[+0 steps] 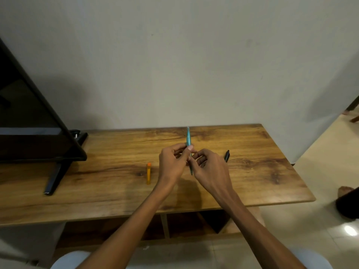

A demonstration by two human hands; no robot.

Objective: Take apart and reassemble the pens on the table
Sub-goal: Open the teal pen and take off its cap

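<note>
Both arms reach forward over the wooden counter (pixel 116 191), wrists meeting above its middle; the left hand (pixel 172 164) pinches the teal pen (pixel 188 139) between thumb and curled fingers, holding it nearly upright with its upper end toward the wall; the right hand (pixel 210 168) curls round the lower part of the same pen, whose dark tip shows below the fingers; an orange pen (pixel 148 173) lies on the counter just left of the left wrist; a black pen (pixel 226 155) lies behind the right hand, partly hidden by it; a dark screen (pixel 29 123) on a stand fills the counter's left end.
</note>
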